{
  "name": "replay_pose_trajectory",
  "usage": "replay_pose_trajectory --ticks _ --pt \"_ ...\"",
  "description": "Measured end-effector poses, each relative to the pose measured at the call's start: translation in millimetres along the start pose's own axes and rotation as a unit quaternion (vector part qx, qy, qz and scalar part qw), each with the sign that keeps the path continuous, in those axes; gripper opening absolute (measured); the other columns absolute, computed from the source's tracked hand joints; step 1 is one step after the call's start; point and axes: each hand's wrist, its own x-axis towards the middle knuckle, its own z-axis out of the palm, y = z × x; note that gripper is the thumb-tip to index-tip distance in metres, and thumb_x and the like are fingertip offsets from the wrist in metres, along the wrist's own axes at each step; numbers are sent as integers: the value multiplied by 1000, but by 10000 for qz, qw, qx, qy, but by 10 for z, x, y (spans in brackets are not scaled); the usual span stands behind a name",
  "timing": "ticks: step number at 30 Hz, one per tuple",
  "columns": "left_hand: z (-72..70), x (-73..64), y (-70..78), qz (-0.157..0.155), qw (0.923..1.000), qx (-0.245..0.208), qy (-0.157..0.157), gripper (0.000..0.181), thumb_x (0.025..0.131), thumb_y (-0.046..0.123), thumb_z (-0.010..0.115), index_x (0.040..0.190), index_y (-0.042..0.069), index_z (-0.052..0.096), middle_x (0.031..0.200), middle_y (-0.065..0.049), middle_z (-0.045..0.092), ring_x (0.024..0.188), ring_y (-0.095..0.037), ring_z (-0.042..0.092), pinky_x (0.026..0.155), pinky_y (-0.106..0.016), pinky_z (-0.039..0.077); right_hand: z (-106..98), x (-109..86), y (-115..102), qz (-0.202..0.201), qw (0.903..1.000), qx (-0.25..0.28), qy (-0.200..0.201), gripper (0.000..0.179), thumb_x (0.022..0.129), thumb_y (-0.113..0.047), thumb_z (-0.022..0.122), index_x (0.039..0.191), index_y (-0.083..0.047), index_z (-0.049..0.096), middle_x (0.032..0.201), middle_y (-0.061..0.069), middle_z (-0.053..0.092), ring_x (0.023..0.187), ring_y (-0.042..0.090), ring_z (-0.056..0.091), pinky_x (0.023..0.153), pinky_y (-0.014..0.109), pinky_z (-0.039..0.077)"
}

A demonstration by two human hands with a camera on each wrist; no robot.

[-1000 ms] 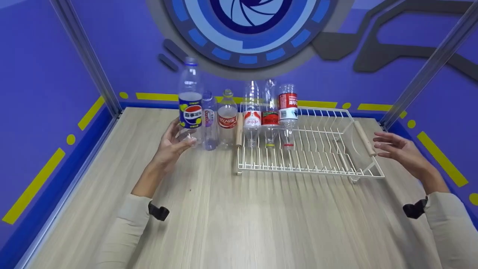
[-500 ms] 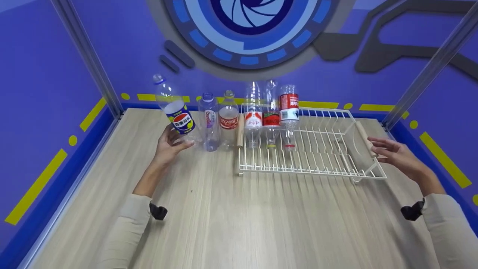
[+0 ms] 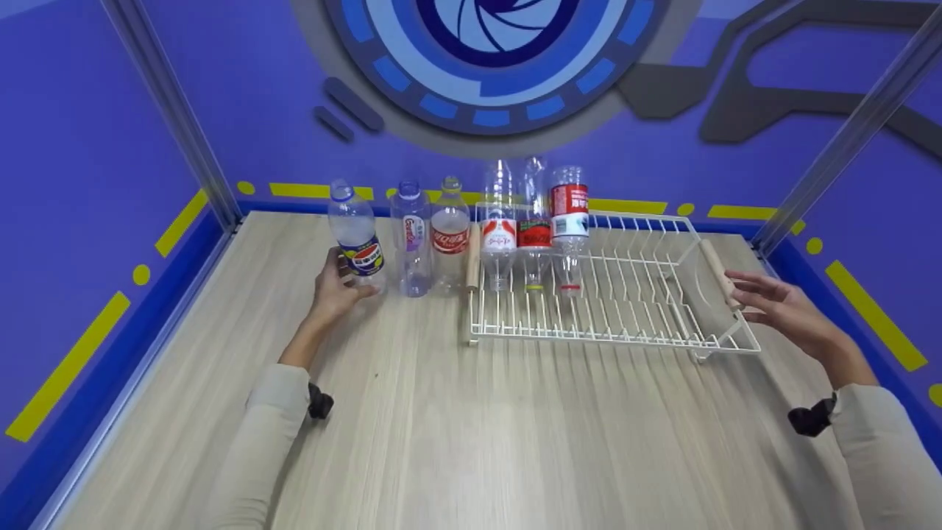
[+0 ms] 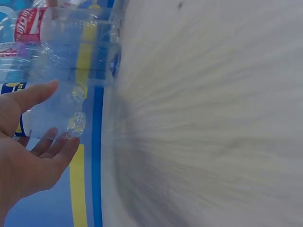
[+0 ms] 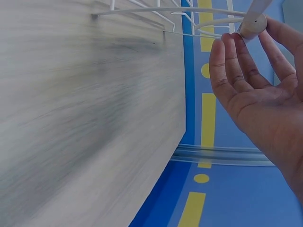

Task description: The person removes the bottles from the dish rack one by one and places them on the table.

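My left hand (image 3: 335, 293) holds a clear plastic bottle (image 3: 355, 221) with a blue label, thumb on one side and fingers on the other. The bottle leans slightly left, its base close over the table in the left wrist view. Just right of it stand a clear bottle with a purple label (image 3: 415, 235) and a bottle with a red label (image 3: 450, 239). At the right side, my right hand (image 3: 791, 309) holds the wooden handle (image 3: 721, 274) of a white wire dish rack (image 3: 625, 338) between thumb and fingers, as the right wrist view shows.
Three bottles rest neck down in the rack's left part: a red-and-white labelled one (image 3: 499, 235), a red-and-green labelled one (image 3: 534, 234) and a red-capped one (image 3: 569, 213). Another wooden handle (image 3: 473, 258) is at the rack's left end. Blue walls (image 3: 243, 132) enclose the wooden table (image 3: 471, 442).
The blue-labelled bottle in my left hand tipped left, then came down and nearer to upright. My right hand moved left from beside the rack's handle onto it.
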Motion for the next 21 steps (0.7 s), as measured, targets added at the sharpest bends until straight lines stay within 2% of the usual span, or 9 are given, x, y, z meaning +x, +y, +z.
replay_pose_trajectory --ticks 4,9,14,21 --pt "19 95 -37 -139 9996 226 -112 90 82 -7 76 155 2 24 156 -26 42 145 -40 44 120 -49 38 -3 -9 15 -106 9996 245 -68 49 109 -16 49 156 -7 39 128 -17 60 106 -1 67 88 15 55" --pt "57 196 -83 -84 9989 439 -170 87 80 -11 74 153 -2 26 153 -31 44 142 -44 46 118 -50 40 -9 -10 24 -158 9991 391 -108 49 109 -15 48 156 -7 39 127 -15 63 105 0 67 88 16 55" --pt "90 219 -128 -76 9975 648 -283 85 80 -12 73 151 -4 26 153 -32 43 144 -44 43 122 -49 35 -19 -21 38 -166 9992 322 -172 49 109 -17 47 157 -9 38 127 -17 63 106 0 67 89 16 55" --pt "88 227 -127 -94 9975 536 -452 85 82 -11 70 154 -4 24 155 -32 41 147 -44 39 123 -49 32 -8 -21 57 -147 9980 602 -158 49 109 -15 48 156 -9 39 124 -14 66 105 1 68 88 17 56"
